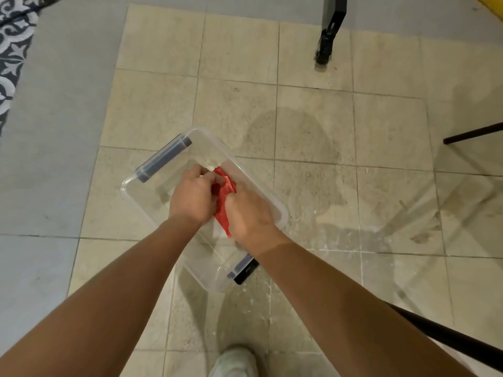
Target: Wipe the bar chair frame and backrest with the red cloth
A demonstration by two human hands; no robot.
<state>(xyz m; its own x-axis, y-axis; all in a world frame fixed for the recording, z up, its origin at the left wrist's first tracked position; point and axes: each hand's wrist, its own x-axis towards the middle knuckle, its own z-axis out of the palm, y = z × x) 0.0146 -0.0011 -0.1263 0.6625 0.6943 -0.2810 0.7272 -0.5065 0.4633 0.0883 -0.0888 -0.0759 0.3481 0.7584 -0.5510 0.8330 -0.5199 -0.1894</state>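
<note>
The red cloth is bunched up between our two hands, right over a clear plastic tub. Our left hand has its fingers curled round the top part of the cloth. Our right hand is wrapped round the lower part, and a bit of red peeks out under it. Both hands grip the cloth tight and sit close together, almost touching. We cannot tell if the cloth touches the bottom of the tub.

The tub sits on the tile floor and is turned at a slant. It has a gray handle on the far end and another gray handle on the near end, partly under our right arm.

A darker patch shows on the tiles just beside the tub. Below the tub we see one white shoe. A black bar runs behind our right arm at the bottom right. A thin black leg pokes in from the right edge. A dark furniture leg stands at the top. A rug with a swirly pattern lies at the top left.
</note>
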